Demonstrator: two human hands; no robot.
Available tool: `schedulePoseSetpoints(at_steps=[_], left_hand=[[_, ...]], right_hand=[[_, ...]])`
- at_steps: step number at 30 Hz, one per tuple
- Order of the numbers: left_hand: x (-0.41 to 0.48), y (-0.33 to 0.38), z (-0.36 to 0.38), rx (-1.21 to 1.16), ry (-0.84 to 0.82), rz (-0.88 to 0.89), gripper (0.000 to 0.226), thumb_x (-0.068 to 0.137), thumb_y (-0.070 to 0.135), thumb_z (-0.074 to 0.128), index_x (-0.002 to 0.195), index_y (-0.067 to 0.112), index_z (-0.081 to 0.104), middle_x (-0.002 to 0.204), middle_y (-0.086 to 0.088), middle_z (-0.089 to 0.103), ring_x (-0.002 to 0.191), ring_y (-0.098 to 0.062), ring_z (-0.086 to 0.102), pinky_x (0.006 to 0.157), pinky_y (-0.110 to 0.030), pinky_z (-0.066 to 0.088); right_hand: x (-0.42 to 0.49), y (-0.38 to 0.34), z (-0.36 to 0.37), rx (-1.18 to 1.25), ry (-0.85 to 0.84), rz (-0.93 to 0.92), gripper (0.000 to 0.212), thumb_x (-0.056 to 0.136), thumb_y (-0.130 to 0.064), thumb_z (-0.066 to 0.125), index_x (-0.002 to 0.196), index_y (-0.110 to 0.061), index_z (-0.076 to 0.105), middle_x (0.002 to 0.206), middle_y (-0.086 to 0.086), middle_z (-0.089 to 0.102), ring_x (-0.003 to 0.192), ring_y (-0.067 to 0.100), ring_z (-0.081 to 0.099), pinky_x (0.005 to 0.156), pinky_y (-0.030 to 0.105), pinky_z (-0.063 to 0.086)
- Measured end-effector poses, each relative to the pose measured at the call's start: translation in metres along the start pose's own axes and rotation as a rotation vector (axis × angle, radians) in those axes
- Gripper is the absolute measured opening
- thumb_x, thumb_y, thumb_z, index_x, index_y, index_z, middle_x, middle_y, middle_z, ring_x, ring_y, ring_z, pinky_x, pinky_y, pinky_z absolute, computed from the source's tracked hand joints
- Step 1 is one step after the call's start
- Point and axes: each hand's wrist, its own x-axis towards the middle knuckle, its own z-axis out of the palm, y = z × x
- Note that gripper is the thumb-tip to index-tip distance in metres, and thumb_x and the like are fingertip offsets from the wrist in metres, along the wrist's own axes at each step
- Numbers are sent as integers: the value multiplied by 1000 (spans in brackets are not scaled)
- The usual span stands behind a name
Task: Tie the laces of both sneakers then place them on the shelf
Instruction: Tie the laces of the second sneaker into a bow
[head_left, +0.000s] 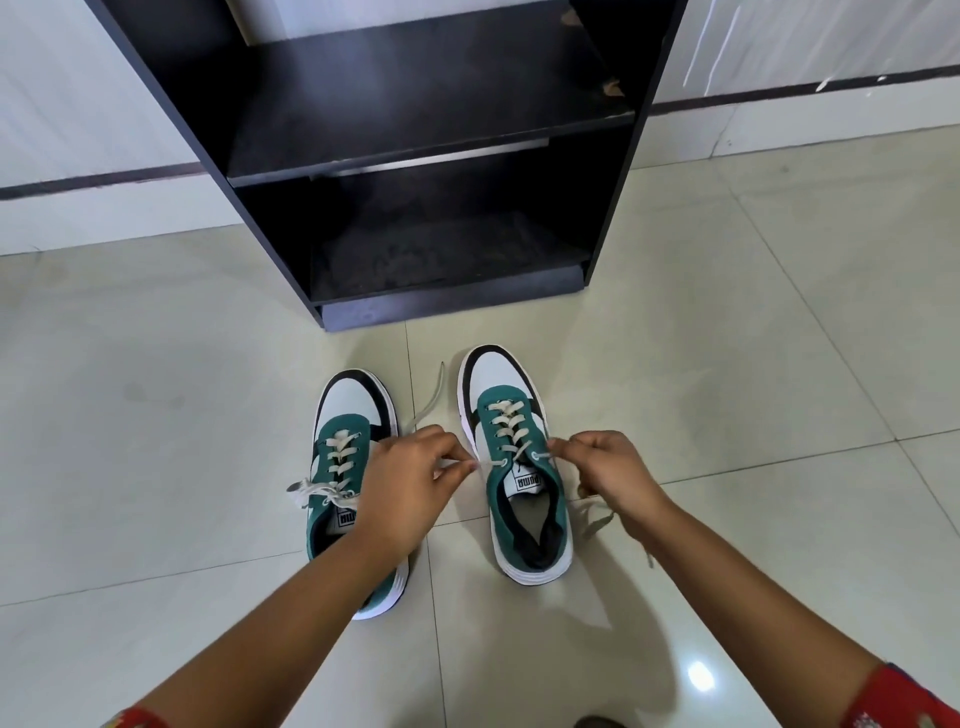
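- Two green-and-white sneakers stand side by side on the tiled floor (675, 364), toes toward one black shelf (426, 150).
- Left sneaker (343, 467) has its lace knotted.
- Right sneaker (519, 467) has one loose lace (428, 400).
- Left hand (410, 483) pinches that lace just beside the sneaker's top eyelets.
- Right hand (613, 478) pinches the other end.

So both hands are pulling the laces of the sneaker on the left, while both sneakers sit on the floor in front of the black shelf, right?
Not quite. In the head view the left hand and right hand pinch the laces of the right sneaker, not the left sneaker. The rest holds: both sit on the floor before the black shelf.
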Motion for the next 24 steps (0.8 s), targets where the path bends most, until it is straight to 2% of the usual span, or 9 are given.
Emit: schedulePoseSetpoints(at_steps=[2, 6, 12, 15, 17, 18, 20, 22, 24], left_hand=[[-1, -7, -1, 82, -1, -9, 22, 82, 40, 59, 73, 21, 65, 76, 10, 67, 69, -10, 60, 84, -42, 47], [-5, -10, 4, 206, -24, -48, 18, 86, 35, 59, 75, 22, 62, 81, 10, 65, 77, -14, 59, 104, -43, 29], [-2, -13, -1, 275, -69, -114, 16, 87, 34, 57, 76, 23, 61, 81, 11, 62, 86, -15, 60, 112, -50, 16], [-4, -10, -1, 367, -57, -56, 11, 87, 31, 58, 82, 23, 65, 85, 9, 66, 91, -18, 61, 113, -52, 10], [-7, -10, -3, 410, 41, 60, 15, 88, 27, 54, 97, 23, 65, 98, 4, 66, 101, -21, 59, 112, -49, 19], [-9, -7, -5, 363, 93, 115, 21, 90, 27, 49, 105, 21, 63, 106, 1, 64, 104, -21, 57, 107, -46, 31], [-15, 4, -6, 150, 147, 124, 27, 94, 28, 39, 107, 18, 61, 108, -1, 61, 99, -19, 58, 82, -37, 50], [-22, 14, 1, -113, 102, -31, 25, 95, 29, 41, 95, 19, 63, 99, 2, 63, 85, -16, 61, 71, -33, 52], [-24, 14, 12, -327, -11, -254, 23, 95, 30, 44, 88, 23, 64, 92, 2, 67, 82, -19, 64, 76, -37, 53]], right_hand=[[0, 5, -8, 48, 6, 21, 57, 84, -16, 64, 32, -20, 39, 31, -10, 28, 34, 12, 30, 47, 26, 35], [1, 15, -12, 92, -7, 54, 57, 84, -13, 63, 33, -20, 38, 34, -9, 26, 30, 7, 28, 46, 24, 33], [4, 27, -12, 108, -22, 89, 54, 85, -15, 62, 39, -22, 35, 38, -9, 25, 39, 11, 24, 40, 17, 29], [2, 29, -10, -28, -12, 26, 51, 86, -26, 62, 44, -21, 35, 40, -11, 27, 45, 13, 27, 45, 22, 29], [0, 28, -12, -321, 14, -146, 37, 87, -37, 58, 59, -19, 45, 54, -8, 41, 55, 13, 37, 56, 30, 33], [-2, 27, -14, -488, 76, -250, 27, 88, -41, 55, 72, -19, 53, 68, -6, 49, 66, 13, 43, 62, 32, 36], [-10, 21, -17, -679, 272, -435, 24, 89, -42, 50, 92, -20, 57, 89, -6, 53, 84, 13, 45, 69, 31, 40], [-22, 15, -16, -729, 344, -477, 29, 92, -44, 44, 80, -20, 57, 79, -5, 55, 76, 15, 49, 60, 31, 39], [-31, 16, -9, -786, 254, -349, 42, 92, -49, 39, 69, -17, 56, 64, -1, 59, 64, 22, 56, 53, 33, 41]])
